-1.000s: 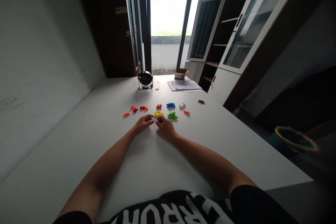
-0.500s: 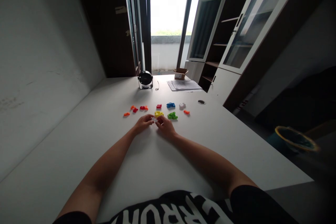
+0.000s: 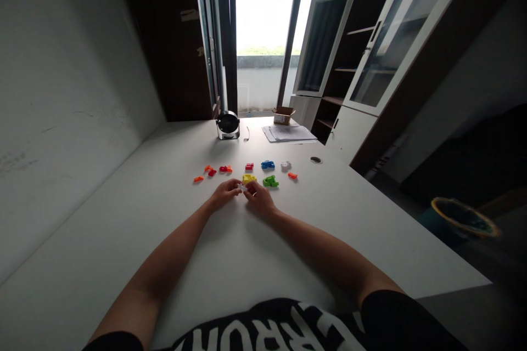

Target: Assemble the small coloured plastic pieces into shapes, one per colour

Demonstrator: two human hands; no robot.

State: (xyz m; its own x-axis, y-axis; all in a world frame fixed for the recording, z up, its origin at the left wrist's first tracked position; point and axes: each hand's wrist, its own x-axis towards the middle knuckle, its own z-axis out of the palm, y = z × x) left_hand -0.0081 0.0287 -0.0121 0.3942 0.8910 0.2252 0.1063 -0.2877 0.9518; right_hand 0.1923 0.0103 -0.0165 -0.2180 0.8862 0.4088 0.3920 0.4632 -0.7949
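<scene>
A small white plastic piece (image 3: 242,187) is pinched between my two hands, partly covered by the fingers. My left hand (image 3: 225,193) closes on it from the left, and my right hand (image 3: 259,197) from the right. Just beyond the fingertips lies a yellow plastic piece (image 3: 248,178), its near side partly hidden by my right hand. A green piece (image 3: 270,181) rests to the right of that hand. Farther back are a red piece (image 3: 249,166), a blue piece (image 3: 267,164) and a white piece (image 3: 285,165).
Several red and orange pieces (image 3: 211,171) lie on the left of the white table (image 3: 329,219); an orange one (image 3: 292,175) is on the right. At the back stand a black round device (image 3: 228,124), papers (image 3: 288,133) and a small cardboard box (image 3: 283,115).
</scene>
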